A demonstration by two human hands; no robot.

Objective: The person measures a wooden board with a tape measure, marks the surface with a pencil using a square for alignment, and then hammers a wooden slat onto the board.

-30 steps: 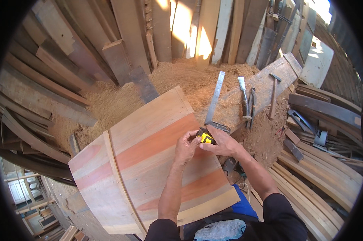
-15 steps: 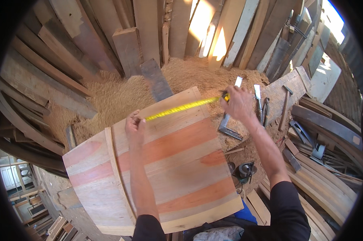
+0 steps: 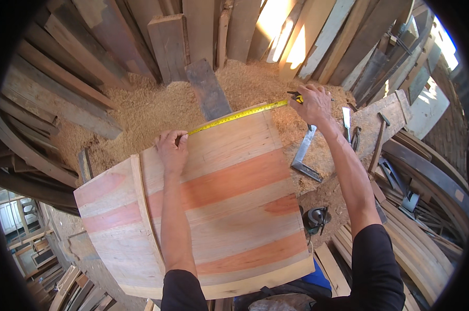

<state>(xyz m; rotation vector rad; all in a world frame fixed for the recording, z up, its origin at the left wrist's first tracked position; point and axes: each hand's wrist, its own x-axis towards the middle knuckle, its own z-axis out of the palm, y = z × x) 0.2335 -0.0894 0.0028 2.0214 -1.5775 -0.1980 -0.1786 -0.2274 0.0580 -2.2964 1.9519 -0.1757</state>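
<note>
A yellow tape measure (image 3: pixel 237 118) is stretched along the far edge of a broad wooden panel (image 3: pixel 229 217) striped in pale and reddish wood. My left hand (image 3: pixel 171 150) pinches the tape's free end near the panel's far edge. Past the panel's far right corner, my right hand (image 3: pixel 313 105) is closed around the black and yellow tape case, most of which the fingers hide. A thin wooden batten (image 3: pixel 146 207) lies across the panel, left of my left forearm.
Right of the panel lie a metal square (image 3: pixel 303 155), a chisel (image 3: pixel 346 118) and a hammer (image 3: pixel 380 140) on a board. A power tool (image 3: pixel 315 220) sits beside the panel's right edge. Sawdust (image 3: pixel 141 114) and leaning planks (image 3: pixel 167 49) line the far side.
Both hands have moved away from me, bringing the tape from across the panel to its far edge. The tape, blurred before, now looks steady.
</note>
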